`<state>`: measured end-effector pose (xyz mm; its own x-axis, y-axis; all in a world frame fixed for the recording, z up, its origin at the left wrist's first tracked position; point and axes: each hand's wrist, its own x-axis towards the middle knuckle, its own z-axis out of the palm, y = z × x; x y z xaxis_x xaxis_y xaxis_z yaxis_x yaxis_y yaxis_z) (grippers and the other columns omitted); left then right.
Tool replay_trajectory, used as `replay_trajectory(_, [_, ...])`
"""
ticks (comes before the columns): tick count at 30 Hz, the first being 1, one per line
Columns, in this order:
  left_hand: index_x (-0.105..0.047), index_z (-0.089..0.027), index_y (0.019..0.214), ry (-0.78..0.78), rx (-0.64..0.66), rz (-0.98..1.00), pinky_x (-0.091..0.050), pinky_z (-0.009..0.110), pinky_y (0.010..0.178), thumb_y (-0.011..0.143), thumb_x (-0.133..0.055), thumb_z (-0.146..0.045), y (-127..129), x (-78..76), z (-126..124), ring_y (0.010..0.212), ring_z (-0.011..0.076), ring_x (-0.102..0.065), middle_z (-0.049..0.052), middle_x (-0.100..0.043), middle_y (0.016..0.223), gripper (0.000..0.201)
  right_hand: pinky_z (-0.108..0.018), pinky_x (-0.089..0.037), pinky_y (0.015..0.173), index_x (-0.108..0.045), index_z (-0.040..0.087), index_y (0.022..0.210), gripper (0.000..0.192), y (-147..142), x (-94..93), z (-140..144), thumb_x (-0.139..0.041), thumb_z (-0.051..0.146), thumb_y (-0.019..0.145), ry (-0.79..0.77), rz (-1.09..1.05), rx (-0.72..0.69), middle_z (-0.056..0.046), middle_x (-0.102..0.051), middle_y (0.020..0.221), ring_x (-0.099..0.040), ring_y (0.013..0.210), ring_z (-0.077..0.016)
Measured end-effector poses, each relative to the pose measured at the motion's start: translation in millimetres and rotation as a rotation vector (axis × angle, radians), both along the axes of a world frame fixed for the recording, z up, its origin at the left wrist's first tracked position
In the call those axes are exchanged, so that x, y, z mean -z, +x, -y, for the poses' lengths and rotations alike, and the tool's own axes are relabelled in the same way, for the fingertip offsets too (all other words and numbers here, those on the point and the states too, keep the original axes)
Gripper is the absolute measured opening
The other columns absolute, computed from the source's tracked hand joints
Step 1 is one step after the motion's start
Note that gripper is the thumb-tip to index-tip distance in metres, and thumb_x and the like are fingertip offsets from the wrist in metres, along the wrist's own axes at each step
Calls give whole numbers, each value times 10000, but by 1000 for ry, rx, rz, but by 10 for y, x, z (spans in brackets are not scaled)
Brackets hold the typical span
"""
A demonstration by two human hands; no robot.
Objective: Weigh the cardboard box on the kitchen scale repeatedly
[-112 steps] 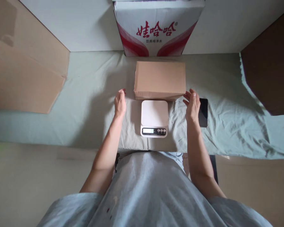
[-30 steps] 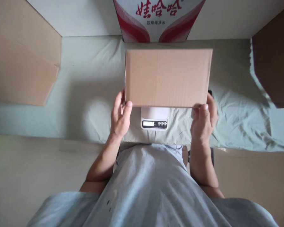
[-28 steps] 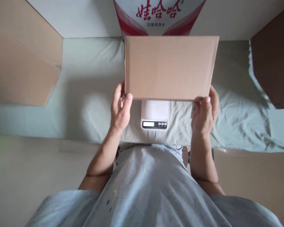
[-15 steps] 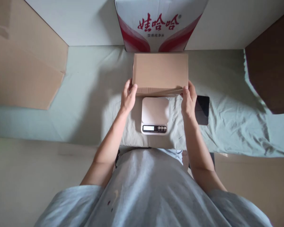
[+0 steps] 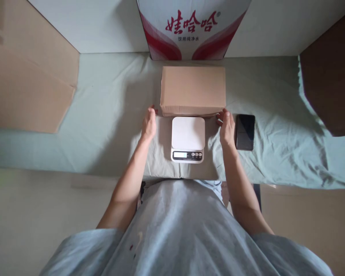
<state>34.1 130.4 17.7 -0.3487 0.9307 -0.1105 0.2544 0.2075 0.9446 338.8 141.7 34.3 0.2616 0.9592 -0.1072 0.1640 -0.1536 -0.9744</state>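
Nearest the person, a white kitchen scale (image 5: pixel 188 138) sits on the pale green cloth (image 5: pixel 103 115) that covers the counter, its display and buttons at the near edge and its platform bare. The left hand (image 5: pixel 148 124) lies on the cloth to the left of the scale, fingers loose and apart, the fingertips just short of the near left corner of the brown cardboard box (image 5: pixel 193 90); whether they touch it cannot be told. The right hand (image 5: pixel 227 128) rests to the right of the scale, fingers likewise open and gripping nothing, the tips at the box's near right corner. A black phone (image 5: pixel 245 131) lies flat just beside the right hand, on its outer side.

The box stands on the cloth directly behind the scale, its near edge just beyond the scale's far edge. Behind it, close to its far edge, stands a red-and-white printed carton (image 5: pixel 192 28) against the white wall. Open cloth runs wide to the left and right of the box, bounded by cardboard panels (image 5: pixel 28 84) at the left and a dark panel (image 5: pixel 330 84) at the right.
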Motion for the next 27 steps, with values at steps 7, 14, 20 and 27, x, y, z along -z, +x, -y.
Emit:
replay_trajectory(7, [-540,-160,1257,6,-49,-5,-451,470,1050,873,-290,-720,-70,136,-14,1169,259,-629,184,-662,1178,724,-408,-524,953,-579,201,1257,740,56,171,-42,-424,750,786,30,-15,44,-111,-664,1220,-667,1080,-202])
replay_trajectory(14, [-557,-159,1230,6,-66,28,-459,486,1028,845,-281,-759,-75,184,-43,1159,268,-629,186,-667,1140,764,-409,-526,931,-596,219,1219,698,64,193,-53,-461,740,775,50,-15,49,-91,-675,1165,-669,1043,-194])
replay_trajectory(20, [-586,-163,1207,11,-38,54,-440,496,1052,796,-309,-811,-50,73,-54,1173,280,-616,183,-651,1165,816,-445,-506,954,-561,221,1265,709,31,35,-74,-435,733,791,22,-43,17,-112,-652,1237,-659,1094,-223])
replay_trajectory(27, [-597,-257,1184,121,73,110,-497,481,999,757,-372,-829,239,-346,-60,1226,280,-570,123,-610,1257,748,-431,-521,956,-575,278,1253,602,-136,-253,-96,-420,684,836,119,-36,-109,-68,-651,1237,-635,1137,-227])
